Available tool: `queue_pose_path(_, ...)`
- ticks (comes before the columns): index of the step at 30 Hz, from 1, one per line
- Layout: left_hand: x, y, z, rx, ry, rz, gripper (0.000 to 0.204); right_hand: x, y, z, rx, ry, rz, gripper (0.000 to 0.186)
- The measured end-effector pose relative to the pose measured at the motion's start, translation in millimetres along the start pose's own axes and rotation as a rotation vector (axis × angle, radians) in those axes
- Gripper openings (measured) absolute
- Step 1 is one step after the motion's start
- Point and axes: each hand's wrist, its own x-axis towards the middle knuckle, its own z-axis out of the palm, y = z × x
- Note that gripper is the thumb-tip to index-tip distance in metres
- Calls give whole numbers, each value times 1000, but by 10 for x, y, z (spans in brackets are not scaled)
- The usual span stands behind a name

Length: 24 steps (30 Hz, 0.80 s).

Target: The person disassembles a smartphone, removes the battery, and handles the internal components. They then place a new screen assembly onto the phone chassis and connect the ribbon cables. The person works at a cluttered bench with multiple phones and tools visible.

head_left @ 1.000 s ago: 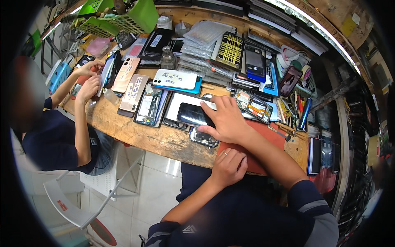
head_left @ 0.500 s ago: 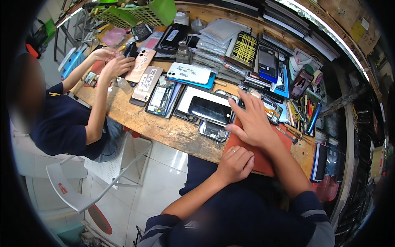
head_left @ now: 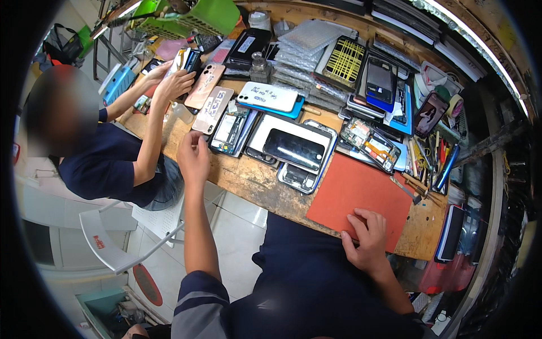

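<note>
My left hand (head_left: 193, 160) is stretched out to the left over the bench edge. Its fingers are loosely bent, close to the lower end of a pinkish phone back (head_left: 214, 109) with a written label, and I see nothing held in them. Whether the fingertips touch that phone, I cannot tell. On the near edge of a red-orange mat (head_left: 353, 189) rests my right hand (head_left: 368, 240), fingers spread and slightly bent, holding nothing. Left of the mat lie a black-screened phone (head_left: 296, 150) on a white tablet-sized panel (head_left: 262, 127) and an opened phone (head_left: 230, 131) showing its inside.
At left, a co-worker's hands (head_left: 176, 85) handle a dark device. Bubble-wrapped packs (head_left: 307, 56) are stacked at the back. Phones with exposed circuit boards (head_left: 367, 144) lie behind the mat. Several tools (head_left: 432, 164) stand at right. A white chair (head_left: 113, 243) is below left.
My left hand has swung from the mat's edge far left toward the labelled phone. My right hand has drawn back from above the phones onto the mat's near edge. The view has shifted slightly.
</note>
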Motion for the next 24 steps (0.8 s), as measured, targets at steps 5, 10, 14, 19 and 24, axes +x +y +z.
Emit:
queue_pose_path(5,484,-47,93,439,-123,78,40,7,1,64,-18,51,2,41)
queue_pose_path(10,549,38,122,473,-144,3,51,8,12,59,-19,50,-6,42)
queue_pose_path(14,605,64,121,457,-217,-13,55,18,16,76,-21,58,-10,42)
queue_pose_path(19,645,-2,39,450,-364,82,56,25,6,91,-68,69,-25,41)
queue_pose_path(24,728,-7,-36,464,-464,102,62,11,15,105,-74,76,-28,40)
